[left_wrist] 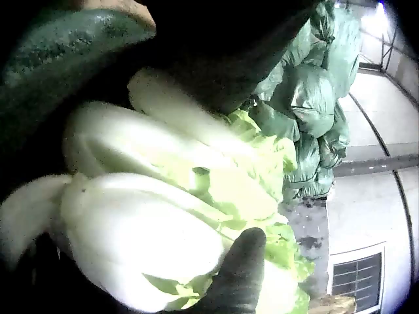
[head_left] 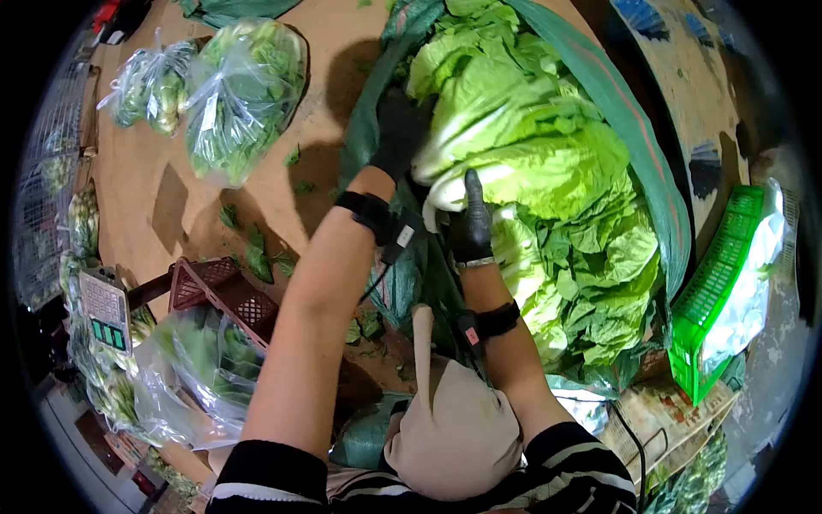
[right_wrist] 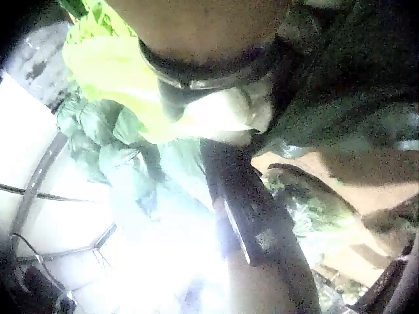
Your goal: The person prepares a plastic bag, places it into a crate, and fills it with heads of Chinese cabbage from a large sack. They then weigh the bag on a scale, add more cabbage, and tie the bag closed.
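Note:
Light-green Chinese cabbages [head_left: 548, 171] with white stalks fill a big green woven sack [head_left: 629, 94] in the head view. My right hand [head_left: 471, 227], in a black glove, grips one cabbage at its white base, thumb laid along the stalk; its other fingers are hidden underneath. That thumb [left_wrist: 242, 275] shows against the white stalks [left_wrist: 141, 229] in the left wrist view. My left hand [head_left: 401, 128], also black-gloved, lies between the sack's left edge and the cabbage bases. Its fingers are hidden, so I cannot tell whether they hold anything.
Bagged greens [head_left: 244, 103] lie on the brown table at upper left, with loose leaf scraps [head_left: 257, 253] below. A scale [head_left: 107, 313], a brown crate [head_left: 227, 295] and another bag of greens [head_left: 201, 368] stand lower left. To the right is a green crate [head_left: 719, 291].

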The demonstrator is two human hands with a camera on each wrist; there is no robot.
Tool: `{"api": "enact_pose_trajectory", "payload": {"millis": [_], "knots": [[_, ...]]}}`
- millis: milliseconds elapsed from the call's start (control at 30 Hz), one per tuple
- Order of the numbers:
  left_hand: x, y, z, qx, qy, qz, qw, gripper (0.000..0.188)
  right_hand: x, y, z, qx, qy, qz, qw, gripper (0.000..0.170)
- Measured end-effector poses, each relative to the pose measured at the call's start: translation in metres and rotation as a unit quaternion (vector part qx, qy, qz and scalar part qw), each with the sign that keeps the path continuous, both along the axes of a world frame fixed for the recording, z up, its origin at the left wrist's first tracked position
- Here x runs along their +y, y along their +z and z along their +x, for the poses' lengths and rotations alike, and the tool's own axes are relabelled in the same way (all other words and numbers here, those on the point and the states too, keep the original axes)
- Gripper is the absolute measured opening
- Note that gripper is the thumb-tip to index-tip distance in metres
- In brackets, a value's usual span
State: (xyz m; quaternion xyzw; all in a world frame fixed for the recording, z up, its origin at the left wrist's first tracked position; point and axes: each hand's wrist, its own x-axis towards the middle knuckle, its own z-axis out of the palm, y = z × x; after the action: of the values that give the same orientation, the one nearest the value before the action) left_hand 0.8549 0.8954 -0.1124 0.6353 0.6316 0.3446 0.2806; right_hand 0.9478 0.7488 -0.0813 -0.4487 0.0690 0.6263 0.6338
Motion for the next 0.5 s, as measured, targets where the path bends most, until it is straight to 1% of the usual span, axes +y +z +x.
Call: {"api": "enact_pose_trajectory", "payload": {"millis": [33, 67, 100, 133, 167, 200, 233, 300, 333, 367, 400, 433, 467, 500], "knots": [[0.0, 0.004, 0.001, -0.017, -0.007, -0.035, 0.999, 0.045, -0.006, -0.009, 0.002, -0.001, -0.004, -0.001, 1.0, 0.036], [-0.003, 0.008, 0.003, 0.129, -0.084, -0.044, 0.987, 0.045, -0.014, -0.026, 0.006, 0.023, -0.002, 0.005, 1.0, 0.035], [-0.004, 0.007, 0.006, 0.128, -0.084, -0.041, 0.987, 0.045, -0.018, -0.032, 0.009, 0.047, 0.003, 0.014, 0.999, 0.035], [-0.006, -0.004, 0.008, 0.204, -0.129, -0.008, 0.97, 0.039, -0.022, -0.027, 0.013, 0.113, 0.03, 0.048, 0.992, 0.035], [-0.008, -0.015, 0.009, 0.278, -0.172, 0.024, 0.945, 0.034, -0.02, -0.033, 0.012, 0.061, -0.006, 0.062, 0.996, 0.035], [-0.012, -0.015, 0.008, 0.272, -0.164, 0.107, 0.942, 0.029, -0.015, -0.036, 0.01, 0.054, -0.029, 0.071, 0.996, 0.035], [-0.014, -0.016, 0.01, 0.273, -0.161, 0.106, 0.942, 0.029, -0.013, -0.04, 0.011, 0.048, -0.052, 0.078, 0.994, 0.035], [-0.018, -0.018, 0.015, 0.217, -0.144, 0.068, 0.963, 0.027, -0.016, -0.035, 0.02, 0.183, 0.0, 0.17, 0.968, 0.039], [-0.01, -0.021, 0.005, 0.255, -0.256, 0.166, 0.918, 0.031, -0.016, -0.028, 0.018, 0.199, -0.049, 0.17, 0.964, 0.036], [-0.002, -0.023, 0.003, 0.254, -0.258, 0.164, 0.918, 0.031, -0.02, -0.032, 0.021, 0.198, -0.051, 0.168, 0.964, 0.036], [0.007, -0.005, 0.006, 0.251, -0.296, 0.048, 0.92, 0.033, -0.026, -0.039, 0.027, 0.253, -0.063, 0.186, 0.947, 0.035], [0.013, 0.021, 0.011, 0.244, -0.331, -0.071, 0.909, 0.035, -0.034, -0.042, 0.035, 0.307, -0.076, 0.202, 0.927, 0.034], [-0.004, 0.081, 0.018, 0.227, -0.392, -0.034, 0.891, 0.04, -0.04, -0.034, 0.047, 0.409, -0.003, 0.295, 0.864, 0.038], [-0.002, 0.08, 0.02, 0.224, -0.394, -0.031, 0.891, 0.04, -0.042, -0.017, 0.053, 0.405, -0.003, 0.296, 0.865, 0.038]]}}
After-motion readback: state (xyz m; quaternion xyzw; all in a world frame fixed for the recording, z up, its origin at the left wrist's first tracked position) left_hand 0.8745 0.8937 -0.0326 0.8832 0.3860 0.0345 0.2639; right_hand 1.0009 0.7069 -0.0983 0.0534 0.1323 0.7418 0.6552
